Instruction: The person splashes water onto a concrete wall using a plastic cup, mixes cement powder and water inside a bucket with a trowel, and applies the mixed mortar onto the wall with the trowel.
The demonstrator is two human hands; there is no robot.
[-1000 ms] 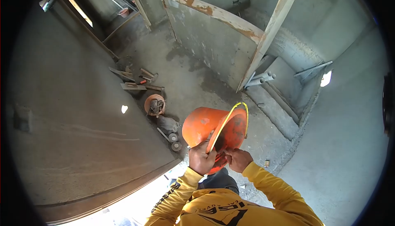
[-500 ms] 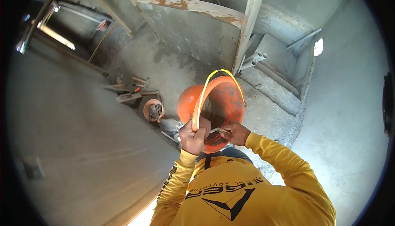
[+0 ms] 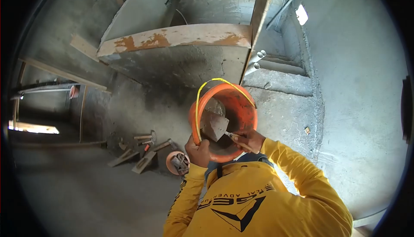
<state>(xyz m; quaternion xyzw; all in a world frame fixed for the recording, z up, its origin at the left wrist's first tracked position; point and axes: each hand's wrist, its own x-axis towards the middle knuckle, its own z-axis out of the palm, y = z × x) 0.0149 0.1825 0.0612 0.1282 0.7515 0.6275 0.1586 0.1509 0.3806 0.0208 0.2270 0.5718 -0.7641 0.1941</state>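
An orange bucket [image 3: 246, 107] with a raised yellow handle is held in front of my body, its mouth turned up toward me. My left hand [image 3: 198, 151] is closed round the left part of its rim, by the lower end of the handle. In my right hand [image 3: 250, 141] is the handle of a trowel [image 3: 214, 126], whose flat blade lies over the bucket's opening. Some greyish material [image 3: 215, 106] shows inside, beyond the blade; what it is cannot be made out.
A low wall topped by a stained board [image 3: 177, 37] crosses ahead, beside an upright post [image 3: 261, 15]. Pipes [image 3: 254, 68] lie to its right. On the floor at left are a hammer [image 3: 166, 144], wooden floats [image 3: 144, 162] and a small bucket of tools [image 3: 176, 163].
The view has turned left. The bucket's mouth has tipped up toward me, and the trowel blade, hidden one second ago, now shows plainly over the opening in my right hand.
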